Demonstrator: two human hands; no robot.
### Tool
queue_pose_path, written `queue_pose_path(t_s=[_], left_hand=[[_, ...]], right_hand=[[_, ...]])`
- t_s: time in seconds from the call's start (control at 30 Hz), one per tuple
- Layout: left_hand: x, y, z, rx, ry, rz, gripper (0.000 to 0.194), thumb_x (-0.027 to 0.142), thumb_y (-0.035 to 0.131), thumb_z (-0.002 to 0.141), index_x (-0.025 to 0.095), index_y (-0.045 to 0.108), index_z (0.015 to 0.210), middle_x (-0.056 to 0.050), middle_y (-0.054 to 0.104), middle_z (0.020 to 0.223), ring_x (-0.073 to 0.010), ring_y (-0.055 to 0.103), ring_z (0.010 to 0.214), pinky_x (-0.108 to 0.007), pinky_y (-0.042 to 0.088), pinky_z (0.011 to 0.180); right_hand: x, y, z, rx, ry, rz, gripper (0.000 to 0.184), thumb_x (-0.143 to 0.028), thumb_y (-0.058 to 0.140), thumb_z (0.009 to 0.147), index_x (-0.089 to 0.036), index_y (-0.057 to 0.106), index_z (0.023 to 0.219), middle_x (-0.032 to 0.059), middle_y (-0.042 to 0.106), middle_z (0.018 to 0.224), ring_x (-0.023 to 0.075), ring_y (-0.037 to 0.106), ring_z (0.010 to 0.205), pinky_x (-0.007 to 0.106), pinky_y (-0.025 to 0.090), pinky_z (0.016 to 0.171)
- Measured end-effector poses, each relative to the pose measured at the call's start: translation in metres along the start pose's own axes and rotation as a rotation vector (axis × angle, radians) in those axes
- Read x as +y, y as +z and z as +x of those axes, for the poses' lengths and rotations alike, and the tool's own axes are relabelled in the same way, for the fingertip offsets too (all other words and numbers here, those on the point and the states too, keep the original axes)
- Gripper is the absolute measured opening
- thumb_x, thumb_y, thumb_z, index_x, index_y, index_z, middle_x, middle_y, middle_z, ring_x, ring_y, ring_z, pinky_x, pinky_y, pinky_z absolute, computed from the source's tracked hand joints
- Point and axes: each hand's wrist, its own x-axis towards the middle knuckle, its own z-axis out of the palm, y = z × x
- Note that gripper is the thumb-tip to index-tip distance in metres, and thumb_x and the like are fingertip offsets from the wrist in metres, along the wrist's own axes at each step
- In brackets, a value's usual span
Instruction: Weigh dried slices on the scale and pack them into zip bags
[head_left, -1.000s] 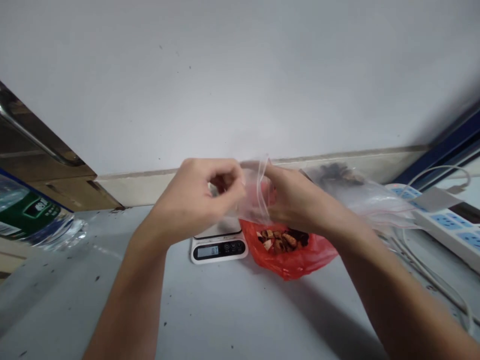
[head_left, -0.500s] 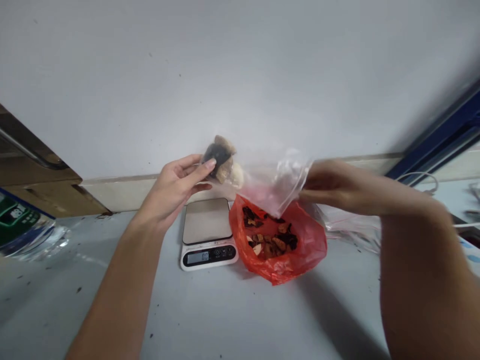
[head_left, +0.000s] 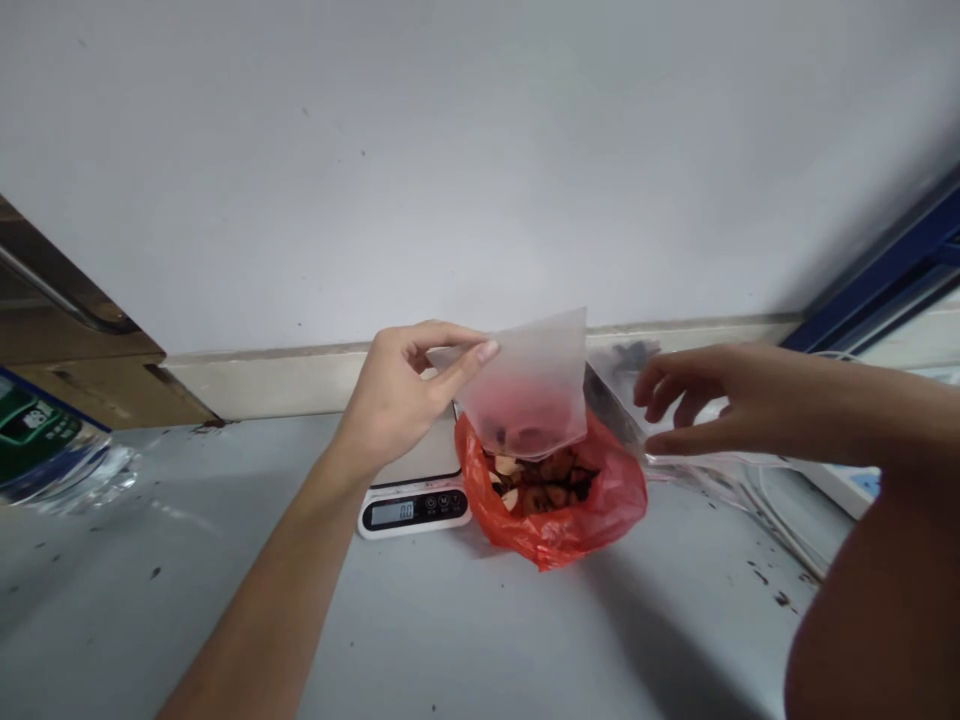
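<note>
My left hand pinches a frosted clear plastic bag at its upper left edge, thumb in front. The bag looks flat and hangs over an open red plastic bag. Dried brown, black and pale pieces lie in the red bag, partly behind the frosted one. My right hand is held to the right with fingers curled and apart, beside a pile of clear plastic bags. A white digital scale reading 0.0 stands left of the red bag, its plate partly hidden by my left hand.
A large clear bottle with a green label stands at the far left, by a wooden cabinet. White cables run along the right side. A pale wall rises behind the table, and dark crumbs dot the surface.
The clear bag with dried pieces has left my left hand, which has shifted right and now holds a flat bag. My right hand has moved right, its fingers apart.
</note>
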Motion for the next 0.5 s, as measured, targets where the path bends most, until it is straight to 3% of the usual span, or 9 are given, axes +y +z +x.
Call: queue_pose_path(t_s=[0.07, 0.17, 0.27, 0.37, 0.5], left_hand=[[0.000, 0.001, 0.000, 0.007, 0.042, -0.016, 0.015, 0.037, 0.080, 0.084, 0.023, 0.085, 0.086, -0.005, 0.082, 0.094, -0.0219, 0.072, 0.090, -0.031, 0.052, 0.076], [-0.001, 0.000, 0.001, 0.011, 0.060, -0.131, 0.013, 0.037, 0.082, 0.083, 0.024, 0.085, 0.085, -0.005, 0.082, 0.096, -0.0218, 0.072, 0.092, -0.032, 0.055, 0.080], [-0.002, -0.005, 0.002, 0.043, 0.053, -0.207, 0.011, 0.035, 0.083, 0.082, 0.025, 0.085, 0.083, -0.005, 0.082, 0.095, -0.0215, 0.072, 0.093, -0.033, 0.056, 0.082], [-0.003, -0.010, 0.001, 0.014, 0.061, -0.183, 0.006, 0.031, 0.083, 0.081, 0.025, 0.085, 0.081, -0.005, 0.081, 0.093, -0.0208, 0.072, 0.091, -0.033, 0.056, 0.083], [-0.004, -0.010, 0.001, -0.006, 0.090, -0.172, 0.006, 0.029, 0.081, 0.083, 0.025, 0.085, 0.081, -0.005, 0.081, 0.094, -0.0195, 0.071, 0.090, -0.031, 0.055, 0.081]], right_hand=[[-0.010, 0.002, 0.002, -0.124, 0.004, -0.063, 0.034, -0.045, 0.085, 0.059, -0.028, 0.082, 0.088, 0.0091, 0.079, 0.091, 0.0281, 0.073, 0.075, 0.039, 0.060, 0.060], [-0.024, 0.008, 0.012, -0.164, -0.135, -0.026, 0.041, -0.044, 0.084, 0.063, -0.029, 0.082, 0.101, 0.0077, 0.080, 0.102, 0.0292, 0.073, 0.086, 0.038, 0.061, 0.069], [-0.032, 0.018, 0.022, -0.204, -0.210, -0.008, 0.031, -0.047, 0.081, 0.070, -0.028, 0.083, 0.094, 0.0045, 0.081, 0.091, 0.0276, 0.073, 0.084, 0.035, 0.059, 0.070], [-0.035, 0.025, 0.028, -0.249, -0.190, -0.038, 0.028, -0.051, 0.078, 0.075, -0.025, 0.083, 0.083, 0.0036, 0.080, 0.079, 0.0265, 0.072, 0.077, 0.033, 0.056, 0.066], [-0.035, 0.031, 0.029, -0.211, -0.169, -0.067, 0.024, -0.047, 0.079, 0.073, -0.024, 0.081, 0.071, 0.0044, 0.077, 0.071, 0.0257, 0.070, 0.071, 0.033, 0.053, 0.063]])
